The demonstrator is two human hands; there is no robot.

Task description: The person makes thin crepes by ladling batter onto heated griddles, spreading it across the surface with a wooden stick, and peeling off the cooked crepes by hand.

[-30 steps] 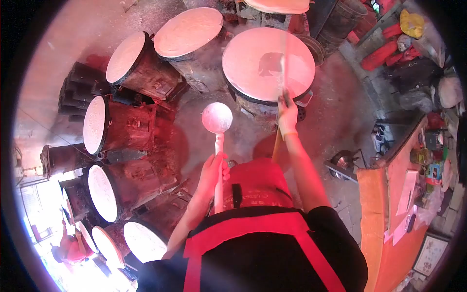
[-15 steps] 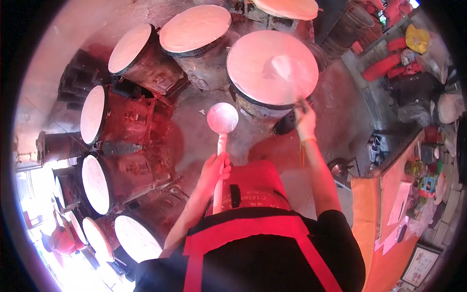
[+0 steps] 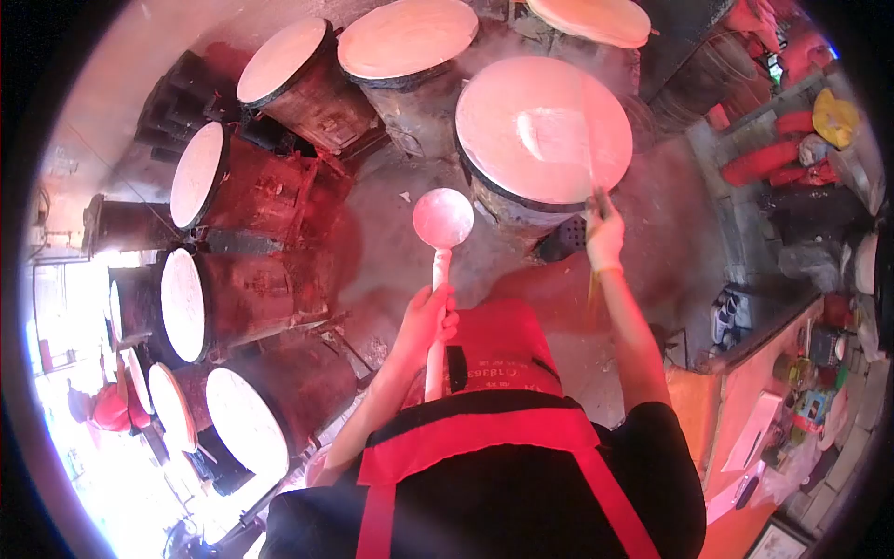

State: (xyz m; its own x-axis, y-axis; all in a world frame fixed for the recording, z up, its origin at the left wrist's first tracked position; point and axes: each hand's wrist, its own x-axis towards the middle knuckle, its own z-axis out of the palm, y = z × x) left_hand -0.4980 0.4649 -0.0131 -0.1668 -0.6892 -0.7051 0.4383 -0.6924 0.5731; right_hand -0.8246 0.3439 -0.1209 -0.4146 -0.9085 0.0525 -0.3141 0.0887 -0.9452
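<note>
My left hand [image 3: 430,321] is wrapped round the pale handle of a round ladle [image 3: 442,218], its bowl upward and coated white. My right hand [image 3: 604,233] grips a long thin stick [image 3: 593,287], blurred where it reaches over a large round griddle [image 3: 484,102]. A pale layer covers the griddle, with a whiter curved patch [image 3: 535,135] near its middle. The griddle rests on a drum-shaped stove [image 3: 517,216]. A red apron [image 3: 494,359] hangs below my hands.
More round griddles [image 3: 407,37] on drum stoves [image 3: 270,279] curve round the left side. A person in red [image 3: 112,407] is at the far left. An orange-fronted table [image 3: 694,401] with bottles and papers stands at the right, near a wire basket [image 3: 712,74].
My right hand has moved right with the stick, which has swept over the griddle. The white patch has changed shape. My left hand still holds the ladle. The view has shifted.
</note>
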